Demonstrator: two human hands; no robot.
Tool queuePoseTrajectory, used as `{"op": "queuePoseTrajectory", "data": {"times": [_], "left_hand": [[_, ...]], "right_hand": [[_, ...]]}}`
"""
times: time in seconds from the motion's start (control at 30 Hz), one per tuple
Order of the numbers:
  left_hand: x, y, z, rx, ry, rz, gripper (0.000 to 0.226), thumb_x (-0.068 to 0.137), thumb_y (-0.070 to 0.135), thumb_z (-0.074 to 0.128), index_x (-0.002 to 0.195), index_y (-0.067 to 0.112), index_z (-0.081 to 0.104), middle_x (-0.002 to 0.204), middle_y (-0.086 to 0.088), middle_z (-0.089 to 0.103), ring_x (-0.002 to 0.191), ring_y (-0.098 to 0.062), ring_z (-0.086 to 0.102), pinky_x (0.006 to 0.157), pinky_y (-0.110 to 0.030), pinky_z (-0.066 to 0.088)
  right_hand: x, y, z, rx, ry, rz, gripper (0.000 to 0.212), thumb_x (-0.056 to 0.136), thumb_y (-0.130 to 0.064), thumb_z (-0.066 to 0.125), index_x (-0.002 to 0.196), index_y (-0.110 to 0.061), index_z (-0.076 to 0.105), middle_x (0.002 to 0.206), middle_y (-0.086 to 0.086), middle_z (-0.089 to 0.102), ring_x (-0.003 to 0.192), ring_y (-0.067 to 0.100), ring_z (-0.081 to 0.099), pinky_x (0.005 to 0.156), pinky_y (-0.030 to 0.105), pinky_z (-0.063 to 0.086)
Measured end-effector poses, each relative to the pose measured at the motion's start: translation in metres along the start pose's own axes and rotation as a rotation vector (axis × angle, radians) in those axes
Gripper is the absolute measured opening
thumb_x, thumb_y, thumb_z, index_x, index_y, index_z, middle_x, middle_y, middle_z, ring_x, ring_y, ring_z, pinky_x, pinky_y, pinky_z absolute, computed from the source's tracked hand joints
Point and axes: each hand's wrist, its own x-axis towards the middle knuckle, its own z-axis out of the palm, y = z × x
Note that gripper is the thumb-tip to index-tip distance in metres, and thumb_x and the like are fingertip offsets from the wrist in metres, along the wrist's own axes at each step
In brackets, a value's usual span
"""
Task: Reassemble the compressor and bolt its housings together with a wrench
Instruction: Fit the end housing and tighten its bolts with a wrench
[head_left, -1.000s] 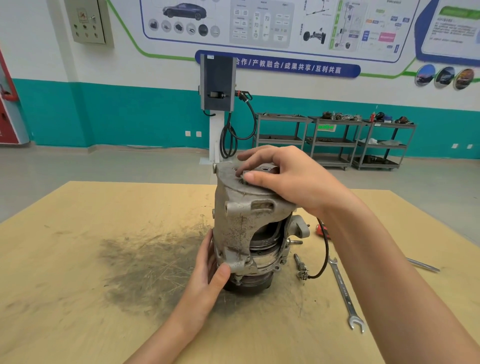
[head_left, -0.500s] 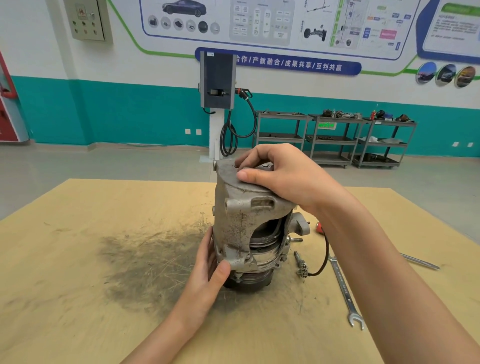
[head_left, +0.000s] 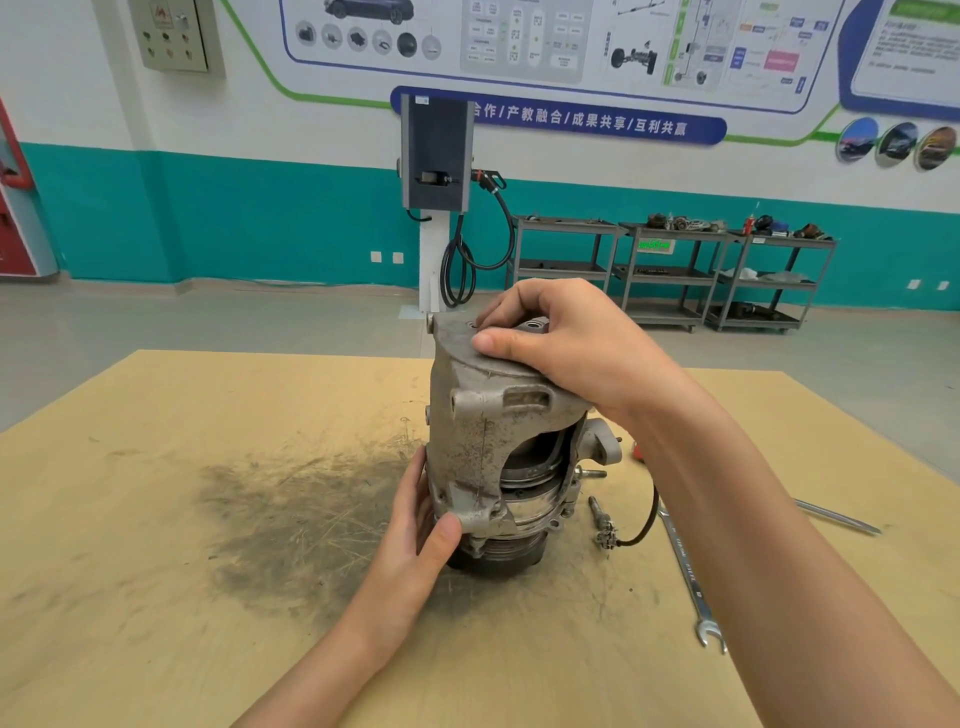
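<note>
Fingers (head_left: 496, 317) of my right hand (head_left: 566, 348) curl over the upper housing (head_left: 483, 415); left hand (head_left: 415, 540) grips its base.
I see the compressor (head_left: 509, 467) upright mid-surface, wrench (head_left: 688, 577) lying at 4 o'clock, nearer my right hand.

Left hand (head_left: 415, 540) fingers hidden behind the compressor (head_left: 493, 447), wrench (head_left: 688, 574) upper end covered by the right forearm (cable too), table (head_left: 156, 597) cut off below

one compressor (head_left: 498, 457), one wrench (head_left: 691, 577), two hands, three shelf carts (head_left: 670, 270)
</note>
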Motion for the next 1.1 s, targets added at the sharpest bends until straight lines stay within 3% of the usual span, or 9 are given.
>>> {"op": "queuePoseTrajectory", "data": {"times": [0.2, 0.37, 0.5, 0.63, 0.8, 0.9, 1.0, 1.1], "left_hand": [[0.001, 0.000, -0.001, 0.009, 0.006, 0.009, 0.104, 0.053, 0.089, 0.064, 0.139, 0.047, 0.021, 0.127, 0.053, 0.041, 0.124, 0.024, 0.036, 0.090, 0.002, 0.035], [0.000, 0.001, 0.000, -0.004, 0.001, 0.008, 0.110, 0.053, 0.088, 0.065, 0.143, 0.043, 0.022, 0.137, 0.041, 0.039, 0.127, 0.020, 0.038, 0.092, -0.001, 0.036], [0.000, 0.002, 0.000, 0.000, -0.001, 0.003, 0.109, 0.052, 0.088, 0.065, 0.142, 0.045, 0.022, 0.137, 0.041, 0.037, 0.126, 0.021, 0.038, 0.091, 0.000, 0.036], [0.000, 0.003, 0.000, 0.005, -0.011, 0.003, 0.120, 0.053, 0.088, 0.065, 0.151, 0.035, 0.018, 0.147, 0.028, 0.035, 0.130, 0.016, 0.038, 0.095, -0.003, 0.037], [0.000, 0.002, 0.001, -0.001, -0.006, 0.009, 0.117, 0.055, 0.086, 0.066, 0.149, 0.035, 0.019, 0.146, 0.028, 0.035, 0.129, 0.017, 0.039, 0.095, -0.003, 0.037], [0.000, 0.001, 0.001, -0.003, -0.001, 0.006, 0.115, 0.055, 0.086, 0.066, 0.148, 0.037, 0.019, 0.145, 0.029, 0.036, 0.129, 0.016, 0.039, 0.095, -0.003, 0.037], [0.001, 0.000, 0.000, -0.005, -0.004, 0.003, 0.117, 0.055, 0.086, 0.066, 0.150, 0.037, 0.018, 0.146, 0.029, 0.036, 0.130, 0.015, 0.038, 0.097, -0.004, 0.037], [0.001, 0.000, 0.000, -0.001, -0.007, 0.004, 0.118, 0.055, 0.086, 0.066, 0.150, 0.036, 0.017, 0.147, 0.029, 0.035, 0.131, 0.014, 0.038, 0.098, -0.005, 0.037]], "right_hand": [[-0.002, -0.002, -0.001, -0.002, 0.086, 0.046, 0.024, 0.067, -0.042, 0.084, 0.070, -0.027, 0.066, 0.094, -0.010, 0.070, 0.098, 0.008, 0.062, 0.086, 0.031, 0.050], [-0.004, -0.001, 0.002, 0.058, 0.113, 0.034, 0.021, 0.072, -0.030, 0.084, 0.065, -0.023, 0.065, 0.095, -0.012, 0.069, 0.093, 0.000, 0.063, 0.075, 0.009, 0.042], [-0.003, 0.001, 0.002, 0.077, 0.069, 0.010, 0.021, 0.079, -0.022, 0.079, 0.067, -0.023, 0.063, 0.090, -0.012, 0.067, 0.089, -0.001, 0.061, 0.072, -0.001, 0.039], [-0.003, 0.002, -0.003, 0.040, -0.018, -0.020, 0.003, 0.087, -0.019, 0.072, 0.088, -0.021, 0.070, 0.095, -0.012, 0.067, 0.079, -0.011, 0.057, 0.069, 0.003, 0.039], [-0.007, 0.001, -0.009, -0.006, -0.107, -0.097, 0.017, 0.094, -0.012, 0.062, 0.098, -0.024, 0.072, 0.108, -0.010, 0.067, 0.066, -0.019, 0.051, 0.063, 0.002, 0.035], [-0.007, 0.001, -0.008, -0.005, -0.081, -0.070, 0.012, 0.091, -0.022, 0.067, 0.101, -0.027, 0.072, 0.104, -0.014, 0.068, 0.071, -0.018, 0.054, 0.072, 0.012, 0.041], [-0.007, 0.001, -0.003, -0.033, 0.049, -0.030, 0.012, 0.081, -0.032, 0.076, 0.090, -0.026, 0.072, 0.100, -0.011, 0.069, 0.096, -0.002, 0.060, 0.091, 0.032, 0.048], [-0.008, -0.001, -0.003, 0.001, 0.059, -0.060, 0.006, 0.082, -0.025, 0.076, 0.087, -0.023, 0.073, 0.101, -0.010, 0.069, 0.100, 0.004, 0.060, 0.097, 0.034, 0.045]]}}
